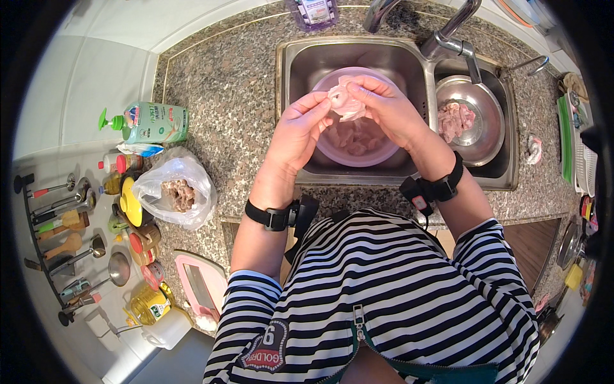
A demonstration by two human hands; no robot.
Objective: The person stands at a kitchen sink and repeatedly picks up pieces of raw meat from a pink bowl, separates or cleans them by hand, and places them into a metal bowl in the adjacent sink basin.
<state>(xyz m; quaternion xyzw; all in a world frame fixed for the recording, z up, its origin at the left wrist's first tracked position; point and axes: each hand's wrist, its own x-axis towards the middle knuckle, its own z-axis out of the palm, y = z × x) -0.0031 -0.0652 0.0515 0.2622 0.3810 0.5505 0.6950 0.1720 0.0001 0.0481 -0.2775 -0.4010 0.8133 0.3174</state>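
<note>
A pale pink piece of raw meat [346,102] is stretched between my two hands over a pink-lilac plastic basin [331,156]. My left hand [302,127] pinches its left edge between thumb and fingers; my right hand [391,110] grips its upper right side. Below, more raw meat pieces [357,137] lie in the basin, in the large sink bowl [307,62]. In the small sink bowl to the right, a steel basin [491,137] holds a pile of raw meat [455,120].
Behind the sink stand a chrome faucet [439,45] and a purple bottle [314,14]. To the left are a green pump bottle [156,122], a clear plastic bag [201,192] with cut meat, jars, and a pink-edged board [184,264]. A crumpled item [533,149] lies on the right counter.
</note>
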